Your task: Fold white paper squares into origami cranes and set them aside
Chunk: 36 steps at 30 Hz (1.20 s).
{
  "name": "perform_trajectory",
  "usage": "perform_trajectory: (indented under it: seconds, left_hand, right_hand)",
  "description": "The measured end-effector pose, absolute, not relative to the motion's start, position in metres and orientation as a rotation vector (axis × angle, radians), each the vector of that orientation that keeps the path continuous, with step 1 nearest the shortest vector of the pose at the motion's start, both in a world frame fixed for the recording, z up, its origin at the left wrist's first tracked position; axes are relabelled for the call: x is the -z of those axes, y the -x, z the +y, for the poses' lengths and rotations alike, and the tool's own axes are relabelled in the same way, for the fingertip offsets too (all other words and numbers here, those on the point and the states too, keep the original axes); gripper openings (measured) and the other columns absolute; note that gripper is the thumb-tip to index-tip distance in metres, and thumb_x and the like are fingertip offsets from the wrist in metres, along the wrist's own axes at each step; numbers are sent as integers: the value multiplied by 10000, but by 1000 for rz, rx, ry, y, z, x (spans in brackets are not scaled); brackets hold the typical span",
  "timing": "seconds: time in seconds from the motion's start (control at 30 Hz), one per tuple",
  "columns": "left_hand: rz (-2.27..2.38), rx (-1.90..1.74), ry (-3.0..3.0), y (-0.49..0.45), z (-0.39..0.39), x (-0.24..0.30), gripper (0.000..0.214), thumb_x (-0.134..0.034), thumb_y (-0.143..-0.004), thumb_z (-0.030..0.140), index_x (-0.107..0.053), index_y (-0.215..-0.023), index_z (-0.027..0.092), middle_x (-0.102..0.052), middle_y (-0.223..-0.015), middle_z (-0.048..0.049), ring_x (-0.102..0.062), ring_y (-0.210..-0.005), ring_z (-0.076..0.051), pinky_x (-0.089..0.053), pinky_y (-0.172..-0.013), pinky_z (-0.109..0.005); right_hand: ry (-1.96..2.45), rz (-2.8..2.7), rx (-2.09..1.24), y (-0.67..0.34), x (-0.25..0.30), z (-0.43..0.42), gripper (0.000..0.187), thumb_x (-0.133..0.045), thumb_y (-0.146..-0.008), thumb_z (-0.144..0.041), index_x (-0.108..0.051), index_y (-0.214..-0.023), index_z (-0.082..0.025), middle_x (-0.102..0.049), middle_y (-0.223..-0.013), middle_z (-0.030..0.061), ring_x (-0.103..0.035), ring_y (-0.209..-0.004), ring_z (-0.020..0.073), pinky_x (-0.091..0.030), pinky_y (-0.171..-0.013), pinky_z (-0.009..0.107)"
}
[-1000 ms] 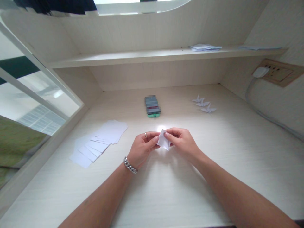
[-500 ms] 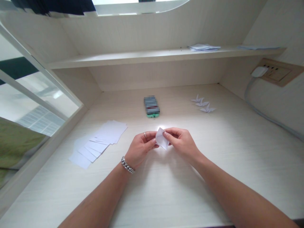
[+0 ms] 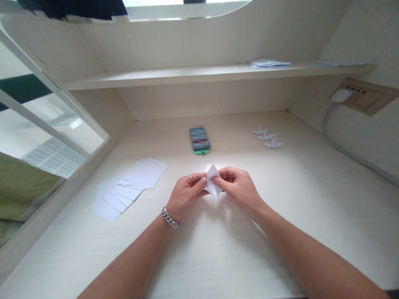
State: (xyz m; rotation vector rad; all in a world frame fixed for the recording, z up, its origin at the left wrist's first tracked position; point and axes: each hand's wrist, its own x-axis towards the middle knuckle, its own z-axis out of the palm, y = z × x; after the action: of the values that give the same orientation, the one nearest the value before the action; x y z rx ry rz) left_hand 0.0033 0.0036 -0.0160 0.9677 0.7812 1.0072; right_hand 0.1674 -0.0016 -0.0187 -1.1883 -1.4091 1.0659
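A small piece of folded white paper (image 3: 214,190), diamond-shaped with pointed top and bottom, is held between my two hands above the desk. My left hand (image 3: 188,190), with a ring and a chain bracelet, pinches its left edge between thumb and fingers. From the other side my right hand (image 3: 238,185) grips it, the thumb pressed onto the paper's front face. The fingers behind the paper are partly hidden. Farther back on the right lie several folded paper cranes (image 3: 266,136).
Loose white paper sheets (image 3: 127,189) lie fanned out on the left of the desk. A phone-like object (image 3: 200,141), blurred, with a green edge, rests behind my hands. A shelf (image 3: 174,79) bearing papers (image 3: 268,63) crosses the back. A cable (image 3: 343,151) runs from the wall socket (image 3: 369,97).
The paper has changed from a rounded, bulging form to a narrower, sharper diamond. My right thumb now presses nearer its middle, and my left thumb has moved up onto its left edge.
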Motion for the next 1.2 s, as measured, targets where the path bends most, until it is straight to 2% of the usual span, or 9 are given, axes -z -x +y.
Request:
perform_trajectory:
  seconds: [0.1, 0.33, 0.53, 0.73, 0.9, 1.07, 1.2]
  left_hand:
    - [789, -1000, -987, -4, 4, 16, 278, -792, -705, 321, -758, -880, 109, -729, -792, -77, -645, -724, -145, -533, -720, -262]
    - [969, -1045, -1021, -3, 4, 16, 284, -807, -671, 331, -736, -828, 105, -721, -725, -63, -626, -632, -128, -504, -604, -226]
    - [1081, -1055, -1094, -5, 4, 16, 282, -781, -692, 343, -724, -834, 106, -730, -764, -77, -627, -621, -138, -478, -567, -228]
    - [1066, -1056, -1063, -7, 3, 16, 246, -805, -657, 294, -720, -793, 108, -718, -731, -65, -617, -622, -140, -470, -583, -239]
    - [1010, -1025, -1039, -5, 4, 18, 265, -797, -668, 324, -729, -803, 107, -713, -739, -69, -602, -635, -142, -457, -600, -253]
    - [1009, -959, -1077, -4, 3, 15, 223, -812, -641, 305, -716, -718, 119, -683, -663, -32, -567, -592, -117, -419, -582, -236]
    - [977, -858, -1111, -3, 2, 14, 216, -807, -637, 299, -709, -700, 117, -669, -654, -29, -555, -591, -114, -408, -587, -241]
  right_hand:
    - [1205, -1402, -1055, -166, 19, -2, 153, -690, -773, -309, -702, -796, -157, -715, -762, 56, -647, -688, 184, -494, -619, 280]
    - [1134, -1382, -1184, -166, 19, -2, 220, -633, -815, -346, -712, -825, -141, -701, -765, 61, -618, -656, 165, -490, -574, 265]
    - [1159, -1414, -1171, -166, 19, -2, 258, -608, -836, -364, -722, -799, -136, -695, -757, 64, -598, -637, 157, -485, -568, 265]
    - [1155, -1429, -1157, -164, 21, -2, 260, -617, -837, -368, -750, -842, -145, -709, -757, 63, -604, -626, 157, -485, -562, 264]
    - [1149, -1457, -1142, -165, 19, -3, 244, -615, -841, -356, -759, -878, -163, -720, -760, 58, -616, -628, 157, -484, -553, 259]
    - [1201, -1471, -1051, -170, 11, -3, 172, -680, -777, -301, -754, -870, -178, -741, -831, 64, -673, -756, 191, -515, -650, 281]
    - [1148, -1420, -1147, -172, 11, -1, 209, -712, -724, -252, -736, -912, -162, -744, -899, 82, -689, -807, 201, -533, -717, 314]
